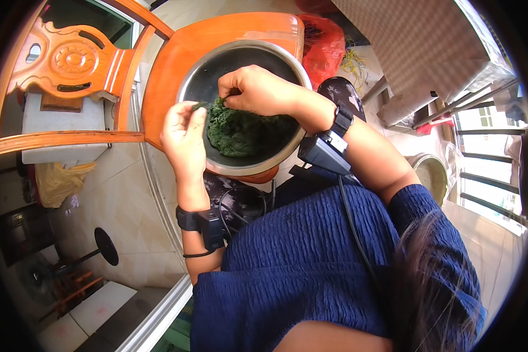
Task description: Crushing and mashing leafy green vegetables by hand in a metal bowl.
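A wide metal basin (pixel 251 168) rests on the seat of an orange wooden chair (pixel 171 83). A clump of dark green leafy plant matter (pixel 235 136) lies in the basin. My left hand (pixel 185 132) is at the basin's left rim, with a small dark green piece pinched between thumb and fingers. My right hand (pixel 255 90) reaches over the basin from the right; its thumb and forefinger meet at a bit of the greens by the top edge of the clump. Each wrist wears a black strap with a device.
The carved chair back (pixel 75 57) stands at the left. A red plastic bag (pixel 323 48) lies beyond the seat, near yellow strands on the floor. A cloth-covered table (pixel 427 48) is at upper right, a round bucket (pixel 431 176) below it. Cables hang by my lap.
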`<act>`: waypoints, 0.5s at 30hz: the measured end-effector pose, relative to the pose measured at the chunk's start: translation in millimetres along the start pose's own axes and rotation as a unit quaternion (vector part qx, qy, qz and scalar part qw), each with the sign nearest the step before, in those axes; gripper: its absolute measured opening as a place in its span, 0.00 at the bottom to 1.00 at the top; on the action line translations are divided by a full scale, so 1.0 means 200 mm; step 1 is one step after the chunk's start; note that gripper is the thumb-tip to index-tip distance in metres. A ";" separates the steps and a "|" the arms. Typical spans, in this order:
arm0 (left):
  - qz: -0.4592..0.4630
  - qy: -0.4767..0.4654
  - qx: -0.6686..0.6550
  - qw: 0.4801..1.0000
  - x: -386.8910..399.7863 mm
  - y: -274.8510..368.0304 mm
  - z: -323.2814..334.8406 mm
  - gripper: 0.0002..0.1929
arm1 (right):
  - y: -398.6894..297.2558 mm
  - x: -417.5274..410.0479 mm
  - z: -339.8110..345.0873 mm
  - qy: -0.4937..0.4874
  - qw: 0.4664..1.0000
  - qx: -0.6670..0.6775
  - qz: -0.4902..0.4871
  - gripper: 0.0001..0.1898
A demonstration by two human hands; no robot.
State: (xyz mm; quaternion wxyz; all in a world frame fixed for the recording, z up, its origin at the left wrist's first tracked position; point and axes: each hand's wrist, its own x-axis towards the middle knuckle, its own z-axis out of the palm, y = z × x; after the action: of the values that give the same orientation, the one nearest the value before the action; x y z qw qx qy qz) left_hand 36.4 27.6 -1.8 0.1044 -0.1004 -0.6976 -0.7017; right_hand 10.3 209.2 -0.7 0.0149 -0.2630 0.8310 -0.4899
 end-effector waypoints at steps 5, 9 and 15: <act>-0.001 -0.049 0.187 0.981 0.00 -0.03 0.02 0.08 | 0.09 0.00 0.04 0.088 0.991 -0.093 -0.045 0.11; 0.020 -0.073 0.207 0.975 0.00 -0.01 0.04 0.07 | 0.04 0.00 0.03 0.093 0.992 -0.047 -0.067 0.12; 0.057 -0.070 0.249 0.964 0.00 0.00 0.05 0.07 | -0.03 -0.01 -0.01 -0.011 1.000 0.021 0.002 0.12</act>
State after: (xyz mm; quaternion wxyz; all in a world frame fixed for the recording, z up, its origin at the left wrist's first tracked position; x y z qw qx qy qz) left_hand 36.6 37.6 -1.9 0.1164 -0.1595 -0.8492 -0.4897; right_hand 14.5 209.3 4.2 0.0302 -0.2664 0.8208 -0.5043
